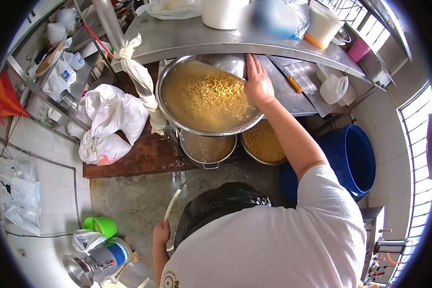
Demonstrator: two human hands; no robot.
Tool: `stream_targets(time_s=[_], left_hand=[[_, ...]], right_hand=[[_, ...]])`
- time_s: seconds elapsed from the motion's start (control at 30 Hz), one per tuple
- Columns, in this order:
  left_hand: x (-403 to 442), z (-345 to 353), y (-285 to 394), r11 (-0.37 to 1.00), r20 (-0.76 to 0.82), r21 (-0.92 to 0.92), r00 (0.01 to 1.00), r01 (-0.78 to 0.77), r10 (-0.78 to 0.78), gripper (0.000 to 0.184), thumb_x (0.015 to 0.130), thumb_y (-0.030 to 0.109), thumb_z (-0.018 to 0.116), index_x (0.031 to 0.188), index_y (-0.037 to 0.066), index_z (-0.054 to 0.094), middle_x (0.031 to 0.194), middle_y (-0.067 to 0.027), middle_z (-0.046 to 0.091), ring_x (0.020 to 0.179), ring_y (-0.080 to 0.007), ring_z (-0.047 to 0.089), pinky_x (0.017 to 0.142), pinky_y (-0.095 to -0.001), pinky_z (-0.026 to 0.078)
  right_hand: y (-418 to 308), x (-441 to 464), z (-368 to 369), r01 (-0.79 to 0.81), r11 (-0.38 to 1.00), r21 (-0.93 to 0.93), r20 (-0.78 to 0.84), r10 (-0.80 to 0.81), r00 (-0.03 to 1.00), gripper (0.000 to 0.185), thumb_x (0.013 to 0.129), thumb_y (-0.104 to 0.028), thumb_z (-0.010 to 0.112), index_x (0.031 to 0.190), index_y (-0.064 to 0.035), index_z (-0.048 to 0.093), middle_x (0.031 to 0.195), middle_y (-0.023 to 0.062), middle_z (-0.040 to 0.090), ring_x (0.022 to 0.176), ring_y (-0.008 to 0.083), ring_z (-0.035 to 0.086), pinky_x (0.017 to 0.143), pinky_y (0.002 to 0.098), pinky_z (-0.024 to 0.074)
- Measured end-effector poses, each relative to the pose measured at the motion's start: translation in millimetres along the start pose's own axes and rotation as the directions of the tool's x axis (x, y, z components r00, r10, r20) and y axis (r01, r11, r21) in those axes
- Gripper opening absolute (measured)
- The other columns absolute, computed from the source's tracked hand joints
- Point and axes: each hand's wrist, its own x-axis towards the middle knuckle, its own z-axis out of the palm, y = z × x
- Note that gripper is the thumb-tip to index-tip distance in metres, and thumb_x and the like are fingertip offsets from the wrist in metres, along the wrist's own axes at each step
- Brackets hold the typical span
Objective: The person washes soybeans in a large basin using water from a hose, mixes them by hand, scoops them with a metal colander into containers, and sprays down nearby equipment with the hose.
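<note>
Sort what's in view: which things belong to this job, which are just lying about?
Likely in use: pale hose in left hand; metal basin, right hand at its rim; yellow kernels.

Seemingly lying about: green bucket; white sacks; plastic jug.

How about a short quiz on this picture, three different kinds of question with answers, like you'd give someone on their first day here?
1. Multiple choice: what is in the person's left hand?
A. a knife
B. a pale, slender object
C. a green bucket
2. Fill in the blank: the right hand is at the rim of the large metal ____.
3. Short answer: which lies further left in the picture, the white sacks or the blue barrel?

Key: 1. B. 2. basin. 3. The white sacks.
</note>
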Motion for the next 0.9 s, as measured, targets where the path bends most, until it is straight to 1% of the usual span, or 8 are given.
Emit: stream_targets(time_s=[0.07, 0.2, 0.33, 0.5, 0.67, 0.83, 0.87, 0.9], left_hand=[[7, 1, -5, 0.999, 0.021, 0.015, 0.999, -0.034, 0.034, 0.048, 0.105, 0.039, 0.048, 0.096, -0.003, 0.069, 0.093, -0.0334, 0.067, 0.096, -0.0541, 0.064, 0.081, -0.0589, 0.049], [8, -1, 3, 0.999, 0.003, 0.022, 0.999, -0.037, 0.037, 0.048, 0.105, 0.04, 0.048, 0.095, -0.003, 0.069, 0.091, -0.0331, 0.067, 0.094, -0.0547, 0.063, 0.079, -0.0596, 0.048], [10, 2, 2, 0.996, 0.012, 0.053, 0.998, -0.065, 0.065, 0.05, 0.106, 0.041, 0.047, 0.095, -0.003, 0.068, 0.09, -0.0331, 0.067, 0.092, -0.0552, 0.063, 0.078, -0.0601, 0.048], [15, 9, -7, 0.992, 0.016, 0.104, 0.997, -0.075, 0.073, 0.051, 0.106, 0.042, 0.047, 0.096, -0.003, 0.068, 0.09, -0.0334, 0.067, 0.093, -0.0551, 0.064, 0.079, -0.0606, 0.049], [19, 12, -6, 0.984, 0.055, 0.171, 0.998, -0.038, 0.028, 0.052, 0.105, 0.044, 0.048, 0.098, -0.003, 0.069, 0.093, -0.0334, 0.068, 0.096, -0.0544, 0.064, 0.082, -0.0606, 0.049], [22, 7, 12, 0.98, 0.087, 0.192, 0.996, -0.042, 0.025, 0.053, 0.105, 0.045, 0.049, 0.1, -0.004, 0.068, 0.099, -0.0329, 0.069, 0.099, -0.0528, 0.065, 0.086, -0.0596, 0.05], [23, 7, 14, 0.983, 0.103, 0.179, 0.995, -0.035, 0.017, 0.053, 0.105, 0.046, 0.049, 0.102, -0.004, 0.068, 0.1, -0.0328, 0.07, 0.1, -0.0523, 0.065, 0.087, -0.0594, 0.05], [25, 8, 13, 0.985, 0.097, 0.171, 0.995, -0.03, 0.013, 0.053, 0.105, 0.046, 0.049, 0.102, -0.004, 0.068, 0.1, -0.0328, 0.07, 0.1, -0.0523, 0.065, 0.087, -0.0594, 0.05]], right_hand=[[2, -3, -2, 0.234, 0.971, -0.043, -0.141, -0.238, 0.961, 0.067, 0.091, -0.005, 0.056, 0.155, -0.0024, 0.038, 0.154, 0.0238, 0.047, 0.135, 0.0474, 0.049, 0.11, 0.0492, 0.0479], [7, -16, -16, 0.34, 0.939, -0.049, -0.214, -0.342, 0.915, 0.062, 0.09, -0.005, 0.056, 0.151, -0.0012, 0.044, 0.151, 0.025, 0.05, 0.132, 0.05, 0.051, 0.109, 0.0504, 0.048], [44, -40, -10, 0.247, 0.969, 0.004, -0.287, -0.235, 0.929, 0.065, 0.087, -0.004, 0.057, 0.151, -0.0003, 0.045, 0.153, 0.0254, 0.048, 0.137, 0.048, 0.048, 0.116, 0.0512, 0.0427], [104, -88, -24, 0.053, 0.998, 0.035, -0.315, -0.039, 0.948, 0.079, 0.079, 0.013, 0.06, 0.154, 0.0008, 0.039, 0.155, 0.0247, 0.047, 0.145, 0.0432, 0.044, 0.121, 0.0487, 0.0367], [143, -135, -53, -0.131, 0.991, -0.036, -0.403, 0.106, 0.909, 0.079, 0.082, 0.008, 0.062, 0.156, -0.0001, 0.035, 0.157, 0.0254, 0.043, 0.147, 0.0416, 0.04, 0.123, 0.0459, 0.034], [216, -226, -12, -0.68, 0.684, 0.263, -0.245, 0.729, 0.639, 0.071, 0.086, -0.005, 0.053, 0.155, -0.0073, 0.039, 0.146, 0.0229, 0.053, 0.13, 0.0402, 0.056, 0.111, 0.0463, 0.0428], [204, -234, -6, -0.674, 0.579, 0.459, -0.231, 0.81, 0.539, 0.065, 0.086, -0.004, 0.051, 0.15, -0.0085, 0.045, 0.137, 0.0188, 0.059, 0.12, 0.036, 0.062, 0.099, 0.0479, 0.0536], [195, -243, -7, -0.719, 0.189, 0.669, 0.113, 0.93, 0.35, 0.057, 0.088, -0.006, 0.05, 0.145, -0.0081, 0.05, 0.13, 0.0161, 0.06, 0.115, 0.0341, 0.063, 0.08, 0.0508, 0.0618]])
